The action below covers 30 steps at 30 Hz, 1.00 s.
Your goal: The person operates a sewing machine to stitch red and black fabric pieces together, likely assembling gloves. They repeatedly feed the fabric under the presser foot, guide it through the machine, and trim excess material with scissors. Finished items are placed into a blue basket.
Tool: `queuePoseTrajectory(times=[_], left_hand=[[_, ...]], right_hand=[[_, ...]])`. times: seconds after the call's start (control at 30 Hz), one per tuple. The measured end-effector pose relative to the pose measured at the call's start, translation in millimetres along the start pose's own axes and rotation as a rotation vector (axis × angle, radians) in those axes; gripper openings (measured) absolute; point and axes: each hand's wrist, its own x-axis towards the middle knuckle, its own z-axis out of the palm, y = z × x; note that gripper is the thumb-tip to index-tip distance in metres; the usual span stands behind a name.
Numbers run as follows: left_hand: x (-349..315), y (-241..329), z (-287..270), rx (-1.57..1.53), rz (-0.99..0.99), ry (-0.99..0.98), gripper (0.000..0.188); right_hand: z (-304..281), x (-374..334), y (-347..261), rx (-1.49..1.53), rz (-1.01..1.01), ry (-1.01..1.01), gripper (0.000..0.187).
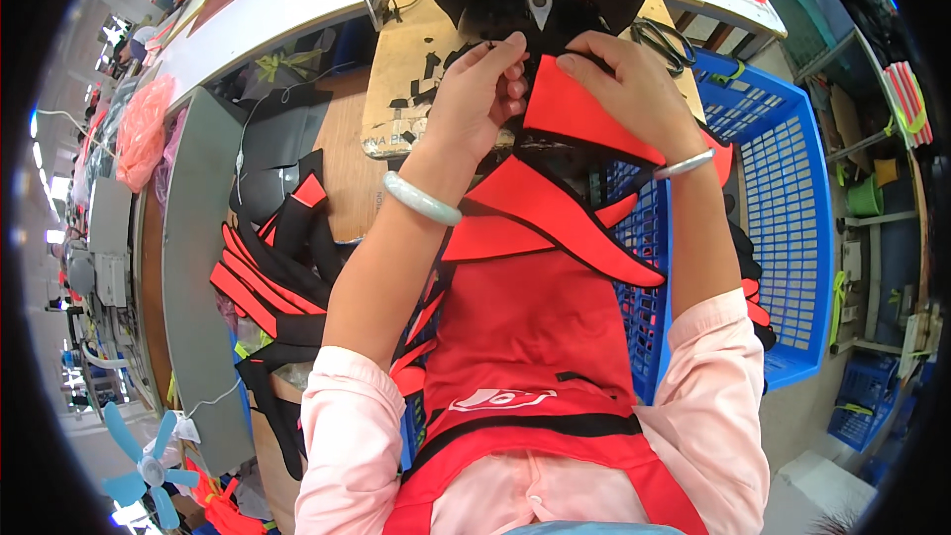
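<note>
At nine o'clock lies a heap of soft black-and-red strips (267,282), too tangled to count. At twelve, the left hand (469,89), one smooth pale-green bangle (421,200) on its wrist, curls its fingers together; whether they grip anything I cannot tell. Near centre, at least two tapering, black-edged red pieces (555,208) overlap. At one, one flat red fabric panel (567,109) is pinched by the right hand (634,89). One lattice-walled blue plastic basket (818,282) stands at three.

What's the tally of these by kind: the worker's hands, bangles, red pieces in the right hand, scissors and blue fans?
Hands: 2 (left hand, right hand)
Bangles: 2 (green bangle, silver bangle)
Held red piece: 1
Scissors: 1 pair
Blue fan: 1
Total: 7
</note>
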Motion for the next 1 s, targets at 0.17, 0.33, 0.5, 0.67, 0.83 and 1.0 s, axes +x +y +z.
queuePoseTrajectory(times=[0.17, 0.33, 0.5, 0.67, 0.83, 1.0], left_hand=[[14.8, 1.5, 1.4, 0.029, 0.016, 0.046, 0.017], [23.7, 1.9, -0.8, 0.032, 0.036, 0.025, 0.014], [40.3, 0.2, -0.6, -0.003, 0.039, 0.035, 0.014], [42.9, 6.1, -4.2, -0.067, 0.083, 0.092, 0.017], [-12.2, 16.2, -25.7, 0.413, -0.141, -0.144, 0.025], [-84.6, -29.4, -38.5, 0.808, 0.129, -0.469, 0.023]], right_hand=[[-0.8, 14.2, 4.9, -0.047, -0.022, -0.008, 0.033], [2.9, 27.0, 23.3, -0.039, -0.107, 0.016, 0.034], [1.6, 34.9, 30.1, -0.017, -0.148, 0.017, 0.035], [-3.4, 31.1, 19.3, -0.071, -0.124, 0.056, 0.033], [-17.7, -6.3, 4.2, 0.040, -0.173, 0.039, 0.031], [-25.4, -51.4, -20.3, 0.150, -0.191, 0.024, 0.024]])
